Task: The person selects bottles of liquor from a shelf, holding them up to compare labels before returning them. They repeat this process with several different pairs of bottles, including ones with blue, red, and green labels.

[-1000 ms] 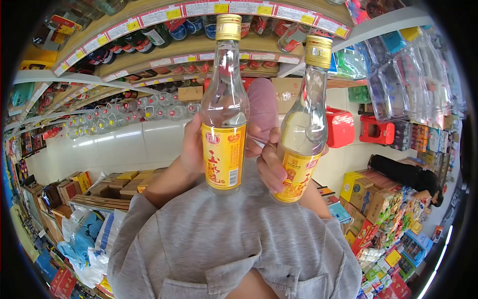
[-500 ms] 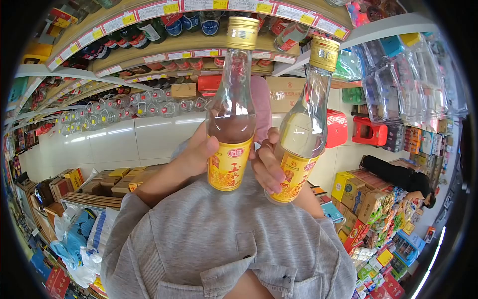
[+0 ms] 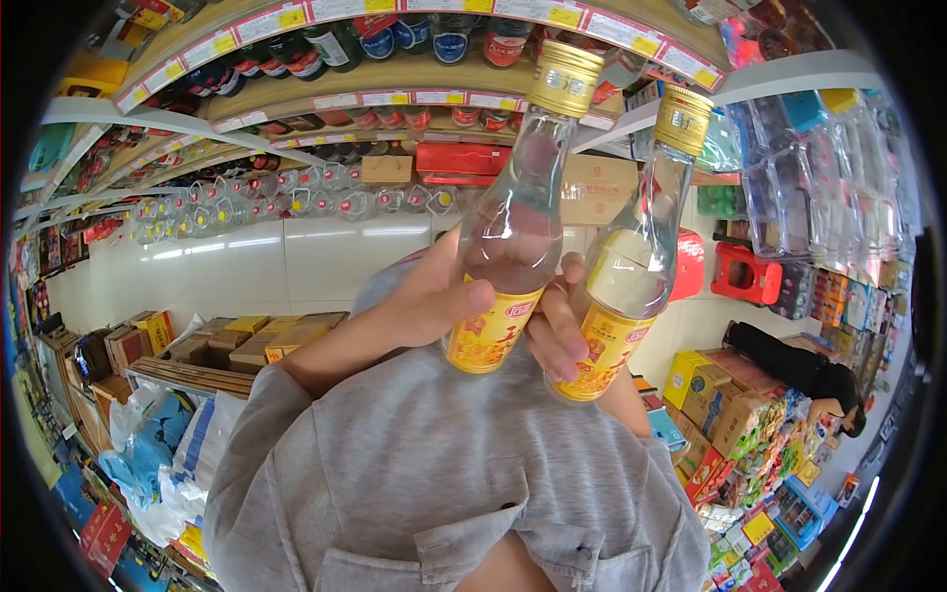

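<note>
My left hand (image 3: 434, 296) is wrapped round a clear glass bottle (image 3: 523, 212) with a gold cap and a yellow label, its thumb across the front above the label. Beside it, my right hand (image 3: 559, 331) grips a second glass bottle (image 3: 636, 252) of the same kind, fingers lying over its left side and label. Both bottles are held up in front of my chest, caps upward and leaning to the right. Their lower parts are close together, and the left one looks slightly higher. Part of each hand is hidden behind the glass.
Shelves (image 3: 360, 99) of bottles with price tags run across the top. Large clear jugs (image 3: 355, 204) line the floor behind. Cartons (image 3: 242, 340) and plastic bags (image 3: 158, 444) lie at left. A red stool (image 3: 747, 273) and a person in black (image 3: 789, 365) are at right.
Both bottles and my hands have shifted right in view, and the left bottle leans further right. The shelves and floor items have also shifted as the view turned. Both grips look the same.
</note>
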Available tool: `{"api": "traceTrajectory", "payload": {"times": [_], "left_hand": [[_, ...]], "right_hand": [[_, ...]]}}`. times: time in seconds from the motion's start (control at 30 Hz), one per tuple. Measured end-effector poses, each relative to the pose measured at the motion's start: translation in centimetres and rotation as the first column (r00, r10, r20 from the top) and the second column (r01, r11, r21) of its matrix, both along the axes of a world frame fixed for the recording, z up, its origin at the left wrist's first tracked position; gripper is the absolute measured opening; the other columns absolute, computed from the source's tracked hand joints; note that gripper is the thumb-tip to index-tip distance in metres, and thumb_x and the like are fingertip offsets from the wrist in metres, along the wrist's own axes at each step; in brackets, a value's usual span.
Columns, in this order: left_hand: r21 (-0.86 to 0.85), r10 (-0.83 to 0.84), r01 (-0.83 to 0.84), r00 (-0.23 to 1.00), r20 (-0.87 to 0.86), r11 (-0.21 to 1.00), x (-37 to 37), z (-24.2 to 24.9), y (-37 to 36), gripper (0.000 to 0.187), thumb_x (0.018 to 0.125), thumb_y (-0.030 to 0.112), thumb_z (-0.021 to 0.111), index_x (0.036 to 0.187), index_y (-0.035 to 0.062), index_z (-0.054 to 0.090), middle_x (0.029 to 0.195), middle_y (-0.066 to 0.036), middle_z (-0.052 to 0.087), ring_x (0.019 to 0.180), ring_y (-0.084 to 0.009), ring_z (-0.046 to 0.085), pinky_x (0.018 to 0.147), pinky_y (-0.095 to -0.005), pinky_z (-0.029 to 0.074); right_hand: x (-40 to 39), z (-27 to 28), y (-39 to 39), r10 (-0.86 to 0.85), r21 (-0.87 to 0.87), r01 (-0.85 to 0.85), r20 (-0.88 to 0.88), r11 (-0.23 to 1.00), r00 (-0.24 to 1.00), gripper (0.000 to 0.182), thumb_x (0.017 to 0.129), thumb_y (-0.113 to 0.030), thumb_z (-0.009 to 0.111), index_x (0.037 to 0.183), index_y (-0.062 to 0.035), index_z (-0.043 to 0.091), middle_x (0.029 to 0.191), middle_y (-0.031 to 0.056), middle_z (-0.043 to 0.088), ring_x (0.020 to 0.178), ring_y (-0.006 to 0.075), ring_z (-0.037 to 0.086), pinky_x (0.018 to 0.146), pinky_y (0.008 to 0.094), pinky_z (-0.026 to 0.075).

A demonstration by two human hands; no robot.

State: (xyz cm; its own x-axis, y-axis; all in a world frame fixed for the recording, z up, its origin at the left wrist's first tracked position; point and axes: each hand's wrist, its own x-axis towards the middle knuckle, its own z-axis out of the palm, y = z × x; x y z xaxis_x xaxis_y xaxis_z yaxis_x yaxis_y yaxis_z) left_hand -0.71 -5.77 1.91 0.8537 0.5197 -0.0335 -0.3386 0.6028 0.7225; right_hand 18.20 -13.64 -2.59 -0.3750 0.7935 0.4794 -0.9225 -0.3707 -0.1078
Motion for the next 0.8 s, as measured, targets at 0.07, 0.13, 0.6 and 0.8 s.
{"api": "traceTrajectory", "payload": {"times": [0.07,0.13,0.6,0.8], "left_hand": [[0.024,0.027,-0.025,0.994,-0.105,0.999,0.2,0.2,-0.1,0.108,0.079,0.069,0.074,0.150,0.0026,0.027,0.140,-0.015,0.052,0.129,-0.0256,0.053,0.106,-0.0423,0.045],[0.004,0.042,-0.042,0.995,-0.093,0.999,0.3,0.1,-0.3,0.107,0.079,0.067,0.075,0.150,0.0026,0.028,0.139,-0.014,0.052,0.130,-0.0248,0.053,0.107,-0.0424,0.044],[-0.446,-0.018,0.031,0.999,0.034,0.894,0.1,-1.8,-0.2,0.097,0.090,0.082,0.026,0.146,0.0040,0.043,0.134,-0.018,0.057,0.122,-0.0305,0.058,0.100,-0.0464,0.048],[-0.331,-0.016,0.024,1.000,0.026,0.943,0.1,-1.6,-0.1,0.093,0.090,0.079,0.040,0.146,0.0047,0.041,0.131,-0.017,0.057,0.119,-0.0300,0.058,0.102,-0.0499,0.050]], "right_hand": [[-0.1,0.2,0.0,-0.002,-0.014,0.002,0.010,1.000,1.000,0.065,0.100,-0.050,0.054,0.150,-0.0111,0.038,0.095,0.0188,0.067,0.074,0.0332,0.069,0.066,0.0413,0.058],[-0.2,0.5,0.0,-0.007,-0.027,0.008,0.022,1.000,1.000,0.064,0.101,-0.050,0.053,0.150,-0.0110,0.038,0.094,0.0185,0.067,0.074,0.0329,0.068,0.066,0.0410,0.058],[-0.2,1.3,-0.4,-0.035,-0.085,0.043,0.088,0.995,0.996,0.060,0.102,-0.048,0.051,0.147,-0.0102,0.041,0.089,0.0159,0.066,0.069,0.0306,0.067,0.061,0.0387,0.056],[0.0,1.2,-0.8,-0.066,-0.108,0.076,0.091,0.991,0.994,0.058,0.102,-0.047,0.053,0.145,-0.0102,0.042,0.088,0.0146,0.066,0.066,0.0290,0.067,0.057,0.0380,0.055]]}}
